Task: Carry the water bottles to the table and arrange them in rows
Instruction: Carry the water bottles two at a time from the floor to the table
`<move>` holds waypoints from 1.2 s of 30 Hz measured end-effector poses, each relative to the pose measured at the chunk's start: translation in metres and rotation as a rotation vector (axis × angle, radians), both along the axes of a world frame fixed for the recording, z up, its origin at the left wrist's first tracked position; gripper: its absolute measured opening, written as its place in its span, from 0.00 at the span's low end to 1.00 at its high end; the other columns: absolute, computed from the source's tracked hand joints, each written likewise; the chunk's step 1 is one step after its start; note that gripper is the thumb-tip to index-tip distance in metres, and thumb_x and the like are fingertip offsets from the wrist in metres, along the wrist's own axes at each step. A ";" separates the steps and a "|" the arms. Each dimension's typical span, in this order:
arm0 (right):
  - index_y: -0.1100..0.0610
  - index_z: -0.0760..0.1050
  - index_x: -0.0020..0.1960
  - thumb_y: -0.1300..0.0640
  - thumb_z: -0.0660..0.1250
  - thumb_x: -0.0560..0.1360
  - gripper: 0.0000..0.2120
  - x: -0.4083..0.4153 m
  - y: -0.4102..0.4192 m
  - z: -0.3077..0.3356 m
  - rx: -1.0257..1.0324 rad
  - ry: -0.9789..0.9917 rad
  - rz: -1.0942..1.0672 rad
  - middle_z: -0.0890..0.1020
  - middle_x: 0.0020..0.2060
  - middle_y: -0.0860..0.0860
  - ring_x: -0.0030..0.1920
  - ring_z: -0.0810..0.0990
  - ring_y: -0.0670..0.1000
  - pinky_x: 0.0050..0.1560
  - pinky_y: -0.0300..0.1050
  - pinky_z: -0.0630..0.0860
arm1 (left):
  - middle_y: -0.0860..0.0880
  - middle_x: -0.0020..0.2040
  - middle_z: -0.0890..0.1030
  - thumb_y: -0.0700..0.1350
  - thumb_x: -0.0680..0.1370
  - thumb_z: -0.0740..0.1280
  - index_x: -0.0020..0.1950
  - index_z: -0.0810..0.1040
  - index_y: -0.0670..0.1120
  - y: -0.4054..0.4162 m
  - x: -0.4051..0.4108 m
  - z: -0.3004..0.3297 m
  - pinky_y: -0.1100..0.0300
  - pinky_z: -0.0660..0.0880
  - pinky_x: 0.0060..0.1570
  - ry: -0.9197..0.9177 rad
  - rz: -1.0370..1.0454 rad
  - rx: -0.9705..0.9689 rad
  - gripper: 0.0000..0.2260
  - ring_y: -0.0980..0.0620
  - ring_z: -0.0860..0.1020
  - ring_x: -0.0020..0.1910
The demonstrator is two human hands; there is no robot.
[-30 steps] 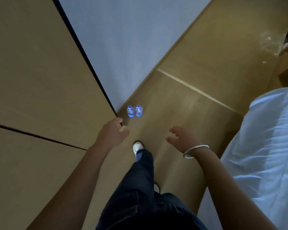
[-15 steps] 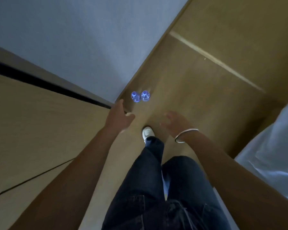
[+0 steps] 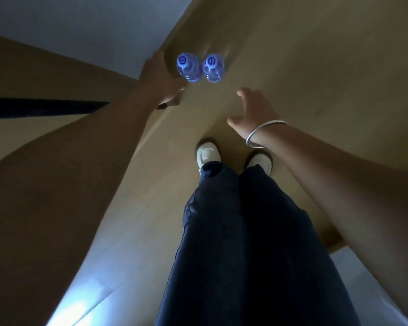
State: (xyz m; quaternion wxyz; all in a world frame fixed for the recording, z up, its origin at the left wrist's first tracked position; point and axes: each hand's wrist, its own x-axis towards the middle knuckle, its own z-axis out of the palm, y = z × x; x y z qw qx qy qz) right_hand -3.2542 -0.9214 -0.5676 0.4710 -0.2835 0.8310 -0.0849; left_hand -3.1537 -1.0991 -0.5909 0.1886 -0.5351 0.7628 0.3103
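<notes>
Above two white shoes at centre frame, the right hand hangs open and empty, the left hand reaches open-fingered beside two water bottles standing on the floor, upper centre.

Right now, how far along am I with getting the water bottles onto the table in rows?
Nothing looks done yet: no table or row of bottles is in view. Both water bottles, the left bottle and the right bottle, stand upright side by side on the floor. In hand: your left hand reaches close beside the left bottle, and your right hand is open and short of them. Left: gripping, carrying and arranging.
</notes>
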 end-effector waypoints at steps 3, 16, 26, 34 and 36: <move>0.56 0.58 0.72 0.52 0.67 0.72 0.33 -0.018 -0.018 -0.062 -0.037 0.020 -0.045 0.66 0.66 0.57 0.66 0.68 0.57 0.65 0.48 0.65 | 0.43 0.68 0.70 0.47 0.67 0.74 0.70 0.63 0.42 -0.011 -0.001 -0.065 0.54 0.67 0.65 0.009 0.044 -0.019 0.35 0.44 0.69 0.67; 0.53 0.52 0.75 0.54 0.79 0.61 0.51 -0.053 -0.103 -0.201 -0.170 -0.034 0.103 0.65 0.67 0.57 0.66 0.70 0.58 0.66 0.47 0.66 | 0.51 0.51 0.73 0.49 0.64 0.77 0.55 0.72 0.53 -0.030 -0.012 -0.196 0.65 0.72 0.46 0.412 0.224 0.058 0.23 0.55 0.70 0.50; 0.51 0.69 0.65 0.51 0.71 0.69 0.26 -0.026 -0.097 -0.218 -0.259 0.126 -0.107 0.74 0.61 0.54 0.60 0.74 0.58 0.59 0.50 0.71 | 0.39 0.51 0.80 0.47 0.72 0.72 0.57 0.77 0.41 -0.006 0.006 -0.186 0.55 0.73 0.46 0.396 0.267 0.032 0.17 0.41 0.78 0.51; 0.54 0.72 0.61 0.47 0.67 0.71 0.22 -0.015 -0.056 -0.107 -0.222 0.365 0.020 0.75 0.54 0.55 0.53 0.73 0.60 0.45 0.47 0.70 | 0.46 0.58 0.77 0.50 0.69 0.74 0.63 0.74 0.45 0.037 0.036 -0.074 0.62 0.71 0.49 0.419 0.273 0.067 0.25 0.49 0.77 0.54; 0.56 0.74 0.57 0.48 0.67 0.69 0.20 -0.013 -0.051 -0.061 -0.276 0.400 0.078 0.76 0.51 0.56 0.51 0.73 0.59 0.43 0.47 0.69 | 0.46 0.59 0.77 0.48 0.69 0.75 0.63 0.74 0.45 0.045 0.045 -0.033 0.60 0.73 0.51 0.443 0.269 0.082 0.25 0.49 0.77 0.55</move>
